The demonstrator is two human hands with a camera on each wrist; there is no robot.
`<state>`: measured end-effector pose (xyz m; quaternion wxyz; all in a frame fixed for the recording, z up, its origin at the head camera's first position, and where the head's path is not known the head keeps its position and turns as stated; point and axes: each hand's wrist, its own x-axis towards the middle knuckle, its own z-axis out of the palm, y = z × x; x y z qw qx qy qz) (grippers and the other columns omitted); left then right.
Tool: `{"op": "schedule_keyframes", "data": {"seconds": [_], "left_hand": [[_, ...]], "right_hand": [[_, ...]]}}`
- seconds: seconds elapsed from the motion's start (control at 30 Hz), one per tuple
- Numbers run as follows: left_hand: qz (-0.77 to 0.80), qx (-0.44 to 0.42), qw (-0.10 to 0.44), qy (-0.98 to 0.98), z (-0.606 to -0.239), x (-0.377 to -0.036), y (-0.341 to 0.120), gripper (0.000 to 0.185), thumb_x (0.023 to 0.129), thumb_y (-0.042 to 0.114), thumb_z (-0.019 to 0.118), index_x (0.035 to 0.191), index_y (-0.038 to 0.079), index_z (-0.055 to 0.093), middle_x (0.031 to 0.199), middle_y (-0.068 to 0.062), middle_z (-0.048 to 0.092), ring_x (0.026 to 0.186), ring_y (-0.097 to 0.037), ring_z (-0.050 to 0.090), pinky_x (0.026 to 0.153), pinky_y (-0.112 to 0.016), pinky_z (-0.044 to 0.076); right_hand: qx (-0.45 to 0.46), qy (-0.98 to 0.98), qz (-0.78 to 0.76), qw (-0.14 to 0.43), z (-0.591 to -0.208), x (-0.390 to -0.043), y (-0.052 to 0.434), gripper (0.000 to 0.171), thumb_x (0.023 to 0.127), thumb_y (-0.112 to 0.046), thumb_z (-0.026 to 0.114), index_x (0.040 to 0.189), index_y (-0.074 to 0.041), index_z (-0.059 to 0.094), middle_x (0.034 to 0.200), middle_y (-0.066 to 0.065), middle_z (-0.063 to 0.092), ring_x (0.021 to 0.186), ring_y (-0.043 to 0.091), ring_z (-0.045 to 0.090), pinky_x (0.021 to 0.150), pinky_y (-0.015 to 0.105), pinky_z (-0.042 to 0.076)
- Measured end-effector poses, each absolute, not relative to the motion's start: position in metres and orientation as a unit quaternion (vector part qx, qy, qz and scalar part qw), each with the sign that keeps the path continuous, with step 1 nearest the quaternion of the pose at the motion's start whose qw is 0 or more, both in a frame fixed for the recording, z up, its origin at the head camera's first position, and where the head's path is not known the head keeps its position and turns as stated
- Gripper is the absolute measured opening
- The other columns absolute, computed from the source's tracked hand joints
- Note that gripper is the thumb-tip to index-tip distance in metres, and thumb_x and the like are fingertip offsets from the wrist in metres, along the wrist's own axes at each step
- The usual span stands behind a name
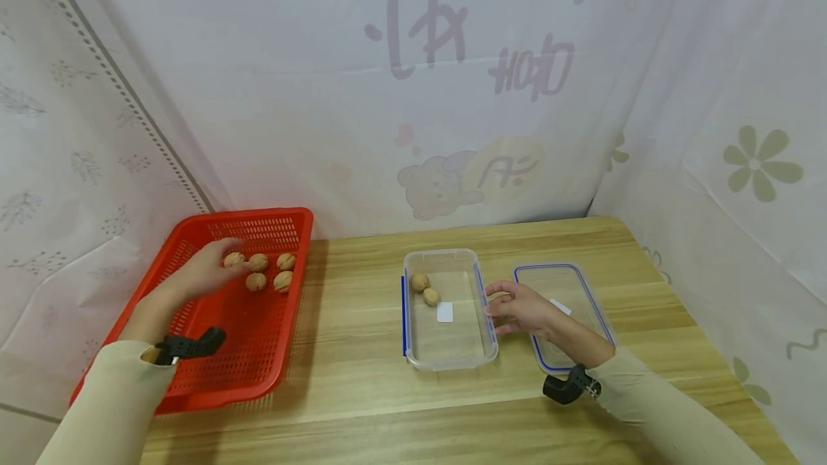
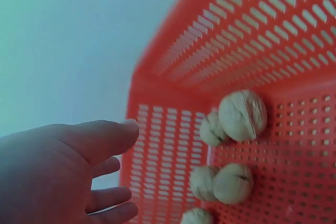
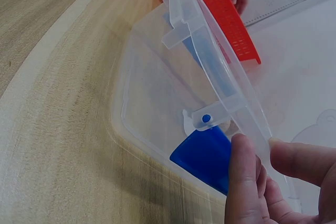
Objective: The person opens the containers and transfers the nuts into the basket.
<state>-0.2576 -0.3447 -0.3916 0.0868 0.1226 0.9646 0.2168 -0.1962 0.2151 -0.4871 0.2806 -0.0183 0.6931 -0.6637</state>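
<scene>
My left hand (image 1: 208, 270) hovers over the far part of the red plastic basket (image 1: 297, 321), fingers loosely extended and holding nothing. Near its fingertips, several walnuts (image 1: 256, 282) lie on the basket floor; the left wrist view shows them beside the thumb, including one walnut (image 2: 243, 115) apart from the hand. With its fingertips, my right hand (image 1: 523, 309) holds the right rim of a clear lidless container (image 1: 452, 363). A blue latch (image 3: 202, 158) hangs beside those fingers in the right wrist view. Inside the container are two walnuts (image 1: 420, 282) and a white label (image 1: 444, 312).
A clear lid (image 1: 562, 275) with a blue seal lies right of the container, partly under my right forearm. The wooden table (image 1: 355, 307) spans the space between basket and container. Printed cloth (image 1: 310, 128) hangs behind and at both sides.
</scene>
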Motion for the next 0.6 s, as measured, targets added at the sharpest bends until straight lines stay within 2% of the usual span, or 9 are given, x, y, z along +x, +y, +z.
{"op": "schedule_keyframes", "data": {"seconds": [0.17, 0.5, 0.6], "left_hand": [[0.218, 0.131, 0.094, 0.963, -0.379, -0.248, -0.324, 0.078, 0.105, 0.036, 0.058, 0.15, -0.019, 0.026, 0.149, -0.045, 0.03, 0.135, -0.061, 0.031, 0.106, -0.074, 0.03], [0.243, 0.177, 0.099, 0.949, -0.367, -0.235, -0.29, 0.08, 0.103, 0.03, 0.063, 0.155, -0.014, 0.021, 0.157, -0.039, 0.022, 0.143, -0.057, 0.022, 0.11, -0.072, 0.025], [0.224, 0.181, 0.098, 0.953, -0.366, -0.232, -0.284, 0.083, 0.102, 0.034, 0.064, 0.155, -0.013, 0.021, 0.157, -0.04, 0.021, 0.143, -0.057, 0.021, 0.11, -0.072, 0.024]], "right_hand": [[-0.015, 0.693, -0.664, 0.281, -0.487, -0.196, 0.215, 0.044, 0.098, -0.002, 0.063, 0.135, 0.008, 0.041, 0.094, 0.006, 0.062, 0.087, 0.018, 0.063, 0.071, 0.031, 0.061], [-0.013, 0.694, -0.664, 0.279, -0.487, -0.197, 0.215, 0.045, 0.097, -0.002, 0.064, 0.135, 0.008, 0.042, 0.094, 0.006, 0.063, 0.086, 0.018, 0.063, 0.07, 0.031, 0.061], [-0.013, 0.692, -0.666, 0.279, -0.487, -0.197, 0.215, 0.044, 0.097, -0.002, 0.064, 0.134, 0.008, 0.042, 0.094, 0.006, 0.063, 0.086, 0.018, 0.064, 0.07, 0.032, 0.061]]}}
